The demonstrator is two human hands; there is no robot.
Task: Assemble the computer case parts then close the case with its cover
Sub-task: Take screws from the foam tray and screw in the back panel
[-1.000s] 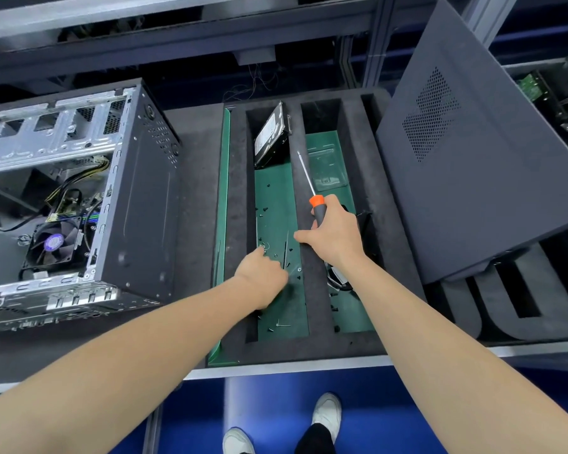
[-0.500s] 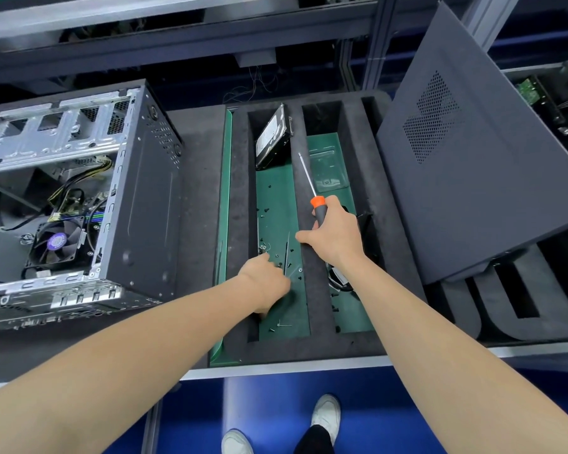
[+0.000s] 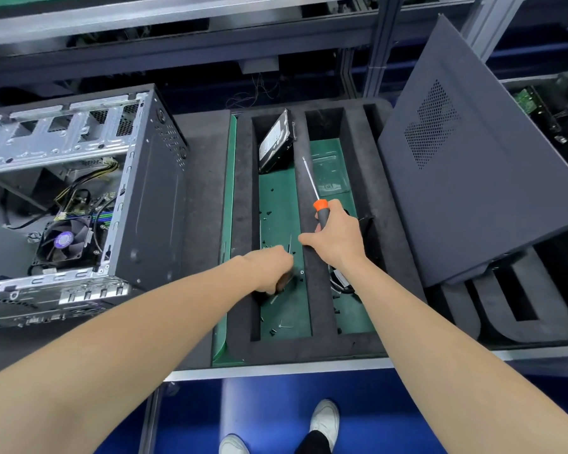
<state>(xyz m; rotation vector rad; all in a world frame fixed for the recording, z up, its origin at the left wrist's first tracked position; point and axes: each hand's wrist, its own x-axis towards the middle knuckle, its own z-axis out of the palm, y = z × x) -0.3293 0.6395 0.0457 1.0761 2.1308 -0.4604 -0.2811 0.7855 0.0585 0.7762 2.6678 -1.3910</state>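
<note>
Open grey-and-black metal computer case (image 3: 138,204) lies on its side at the left of the dark counter (image 3: 204,158), open face up, its left part cut off by the frame edge. Inside it are a black cooler fan with a purple hub (image 3: 64,240) and loose wiring (image 3: 79,191); the rest is hard to read. The case's dark grey flat metal cover with a perforated vent patch (image 3: 473,191) leans tilted at the right, off the case and well apart from it, lower edge on black foam cut-outs (image 3: 505,309). Between case and cover sits a black foam tray with green-floored slots (image 3: 323,345). Left hand (image 3: 269,267) is down in the left wide slot, knuckles up. Its fingers are curled under and hidden by the back of the hand, so cannot tell whether it pinches anything. Small black screws (image 3: 271,211) and thin metal pins (image 3: 289,249) lie loose on the green floor around it, too small to count. Right hand (image 3: 338,237) grips the black-handled screwdriver with an orange collar (image 3: 320,213), shaft pointing away over the foam divider, thumb stretched toward the left slot. A silver-and-black hard drive (image 3: 274,142) stands tilted at the far end of that slot. A clear plastic bag (image 3: 330,173) lies in the right slot, and cables (image 3: 340,283) are partly hidden under the right wrist. White shoes (image 3: 325,421) on blue floor (image 3: 276,404) below.
</note>
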